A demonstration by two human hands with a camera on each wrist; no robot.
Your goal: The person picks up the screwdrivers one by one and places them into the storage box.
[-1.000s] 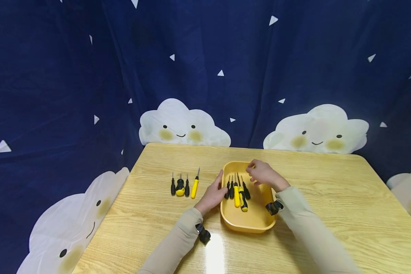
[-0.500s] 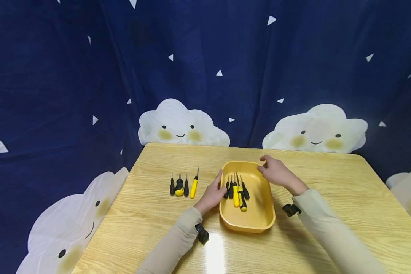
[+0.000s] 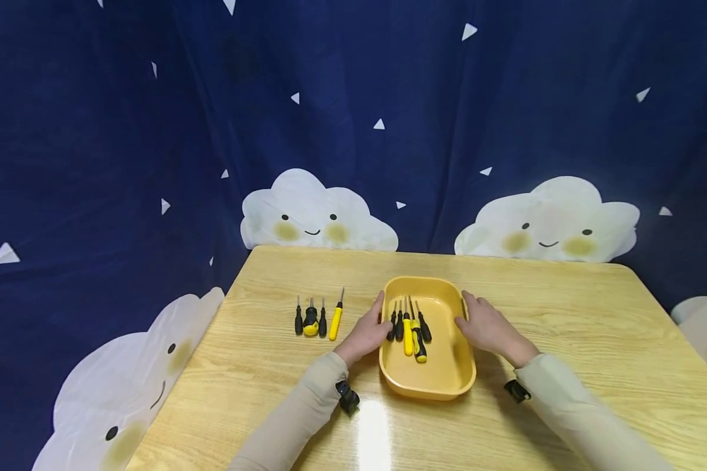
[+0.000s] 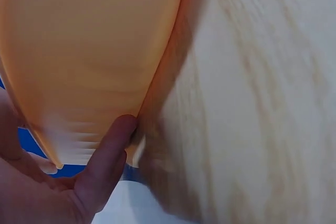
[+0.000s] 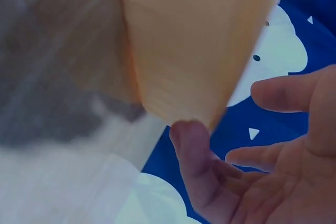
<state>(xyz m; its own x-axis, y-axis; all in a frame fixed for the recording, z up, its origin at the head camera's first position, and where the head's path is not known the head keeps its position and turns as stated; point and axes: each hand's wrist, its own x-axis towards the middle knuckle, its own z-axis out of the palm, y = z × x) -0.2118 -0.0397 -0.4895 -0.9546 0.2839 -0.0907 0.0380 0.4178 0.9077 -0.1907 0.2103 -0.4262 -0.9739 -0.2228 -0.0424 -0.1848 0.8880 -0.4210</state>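
Note:
A yellow plastic tray (image 3: 427, 386) stands on the table, with several screwdrivers lying side by side in its left half. Among them are a yellow-handled one (image 3: 408, 340) and a black-and-yellow one (image 3: 419, 347); the others have black handles. My left hand (image 3: 366, 335) grips the tray's left side, thumb over the rim and fingers along the outer wall (image 4: 100, 51). At the opposite side, my right hand (image 3: 491, 330) has its thumb by the rim. In the right wrist view its fingers (image 5: 191, 156) are spread, one touching the outer wall, and the thumb stands apart from the wall.
Left of the tray, several more screwdrivers stand in a row on the wooden table (image 3: 259, 386): two slim black ones, a stubby black-and-yellow one (image 3: 310, 322) and a yellow one (image 3: 336, 320). A dark blue curtain (image 3: 424, 98) with clouds hangs behind the table.
My right hand has moved from above the tray's far right part, out past its rim and down to its right side. The left hand and the screwdrivers have stayed put.

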